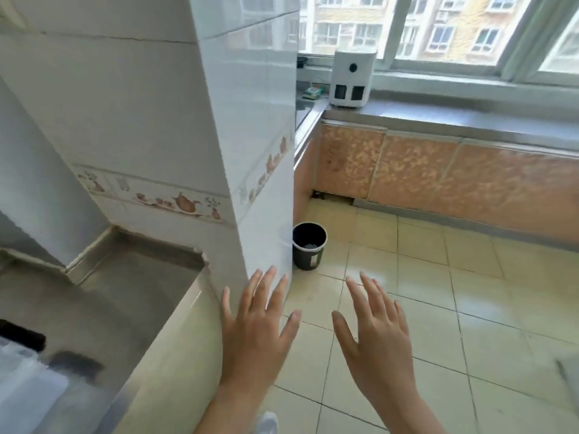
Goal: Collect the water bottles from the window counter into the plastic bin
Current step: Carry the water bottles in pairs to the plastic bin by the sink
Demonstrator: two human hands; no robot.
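— Nearest the camera, what do the hands show?

— Both are empty, palms down, fingers spread: left hand beside a white tiled pillar, right hand over the floor tiles.

— Where are the bottles?

— None is visible, nor the plastic bin. A dark wastebasket stands beyond. Farther ahead and up-right lies the window counter, holding only a white appliance. The right hand looks nearer it.

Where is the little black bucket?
In the head view, the small round black plastic bucket stands on the tiled floor near the middle, tucked against the corner of the white tiled pillar, below the window counter.
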